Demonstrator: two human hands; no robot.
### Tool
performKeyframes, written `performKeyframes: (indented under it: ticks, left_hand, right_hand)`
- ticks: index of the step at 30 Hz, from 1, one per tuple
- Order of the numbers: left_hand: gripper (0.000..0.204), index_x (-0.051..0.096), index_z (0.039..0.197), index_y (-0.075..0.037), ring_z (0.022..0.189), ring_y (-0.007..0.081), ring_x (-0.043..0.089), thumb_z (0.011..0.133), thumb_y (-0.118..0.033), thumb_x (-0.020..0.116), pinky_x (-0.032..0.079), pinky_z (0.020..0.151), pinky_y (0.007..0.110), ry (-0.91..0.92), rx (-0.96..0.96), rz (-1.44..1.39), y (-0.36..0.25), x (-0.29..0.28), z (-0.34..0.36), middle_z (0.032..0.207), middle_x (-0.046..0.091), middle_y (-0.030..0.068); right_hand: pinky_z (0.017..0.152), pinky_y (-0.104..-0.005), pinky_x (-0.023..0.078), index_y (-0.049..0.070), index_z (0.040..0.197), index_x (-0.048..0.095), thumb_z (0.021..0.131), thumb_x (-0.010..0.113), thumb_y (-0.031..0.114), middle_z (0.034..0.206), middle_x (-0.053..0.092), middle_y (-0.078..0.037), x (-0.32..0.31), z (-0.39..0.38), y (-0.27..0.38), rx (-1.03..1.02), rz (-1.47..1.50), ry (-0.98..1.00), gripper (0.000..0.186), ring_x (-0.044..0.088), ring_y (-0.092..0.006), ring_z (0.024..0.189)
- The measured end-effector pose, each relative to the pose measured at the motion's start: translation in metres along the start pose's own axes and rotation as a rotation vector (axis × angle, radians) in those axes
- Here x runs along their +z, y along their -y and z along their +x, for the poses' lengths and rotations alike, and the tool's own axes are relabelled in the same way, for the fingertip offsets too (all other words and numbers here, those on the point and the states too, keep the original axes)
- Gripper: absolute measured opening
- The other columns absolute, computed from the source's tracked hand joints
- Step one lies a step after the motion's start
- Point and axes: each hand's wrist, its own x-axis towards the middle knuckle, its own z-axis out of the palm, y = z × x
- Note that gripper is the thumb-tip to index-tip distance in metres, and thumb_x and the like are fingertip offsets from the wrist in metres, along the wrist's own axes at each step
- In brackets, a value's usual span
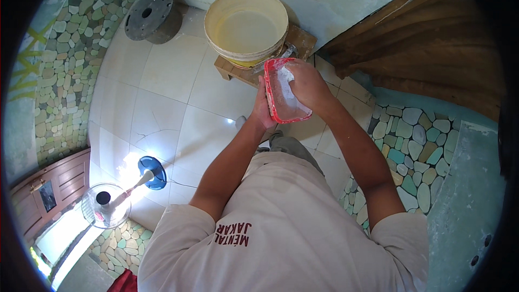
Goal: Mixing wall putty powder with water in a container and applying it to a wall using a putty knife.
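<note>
My left hand (pixel 261 107) grips the left side of a red-rimmed rectangular plastic tub (pixel 292 119), which is smeared with white material. My right hand (pixel 308 84) reaches into the tub from the upper right, fingers curled down at a white lump or paste (pixel 286 85); what they hold is partly hidden. Just beyond my hands a large cream bucket (pixel 246 27) with pale contents stands on a low wooden stool (pixel 227 69), with a small object I cannot make out beside its base.
A dark spool-like cylinder (pixel 162 21) stands by the back wall. A standing fan (pixel 152 178) with a cord is at lower left, near a wooden door (pixel 70 173). A brown curtain (pixel 421 43) hangs at right. Pebble-patterned strips (pixel 416 157) edge the tiled floor.
</note>
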Motion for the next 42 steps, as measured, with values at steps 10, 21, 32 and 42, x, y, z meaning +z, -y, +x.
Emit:
performKeyframes:
  ticks: [10,21,32,42]
  left_hand:
    - [0.072,0.037,0.143,-0.018,0.128,0.0293,0.046,0.092,-0.068,0.033,0.037,0.105,0.055,0.087,-0.058,0.078,-0.041,0.023,-0.026,0.142,0.046,0.0069]
    - [0.07,0.041,0.14,-0.017,0.125,0.0294,0.048,0.093,-0.067,0.034,0.038,0.103,0.055,0.064,-0.071,0.053,-0.063,0.039,-0.05,0.138,0.049,0.008]
    - [0.088,0.036,0.144,-0.015,0.123,0.0299,0.051,0.084,-0.079,0.035,0.043,0.101,0.048,0.081,0.044,0.197,-0.072,0.041,-0.066,0.136,0.05,0.0126]
    - [0.09,0.035,0.145,-0.012,0.124,0.0299,0.051,0.084,-0.079,0.033,0.041,0.104,0.048,0.188,-0.011,0.102,-0.082,0.032,-0.072,0.137,0.05,0.0139]
  right_hand:
    - [0.084,-0.0463,0.047,-0.005,0.098,0.062,0.067,0.057,0.0,0.098,0.062,-0.026,-0.014,0.002,0.041,-0.037,-0.032,0.125,0.032,0.058,-0.0428,0.096]
    - [0.092,-0.0429,0.045,-0.004,0.107,0.063,0.069,0.057,-0.001,0.104,0.062,-0.024,-0.013,-0.006,0.102,0.132,-0.038,0.206,0.038,0.057,-0.0388,0.103]
    - [0.09,-0.0416,0.046,-0.005,0.1,0.061,0.071,0.06,0.003,0.101,0.062,-0.023,0.019,-0.012,0.123,0.095,0.095,0.251,0.03,0.057,-0.0382,0.101]
    - [0.088,-0.0418,0.046,-0.006,0.099,0.06,0.069,0.058,-0.002,0.103,0.061,-0.024,0.035,-0.004,0.137,0.145,0.105,0.207,0.03,0.057,-0.0384,0.1]
